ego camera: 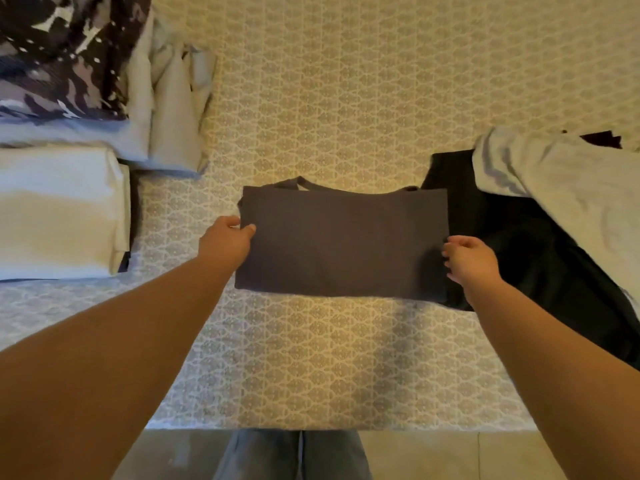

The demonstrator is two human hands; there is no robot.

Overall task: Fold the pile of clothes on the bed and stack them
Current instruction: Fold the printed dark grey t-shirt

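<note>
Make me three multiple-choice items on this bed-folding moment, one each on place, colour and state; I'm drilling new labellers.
1. Where are the folded white cloths?
A. left of the dark shirt
B. on the floor
C. on the shirt

2. What colour is the shirt being folded?
A. red
B. dark grey
C. yellow

3. What is the left hand doing?
A. hanging idle
B. pinching the shirt's edge
C. pointing

Key: 1 A, the white cloths lie left of the shirt. 2 B, it looks dark grey. 3 B, the left hand pinches its left edge.

Single head view: you look steeply down from above near edge of bed (346,358), facing across it, close; floor strip visible at bottom.
</note>
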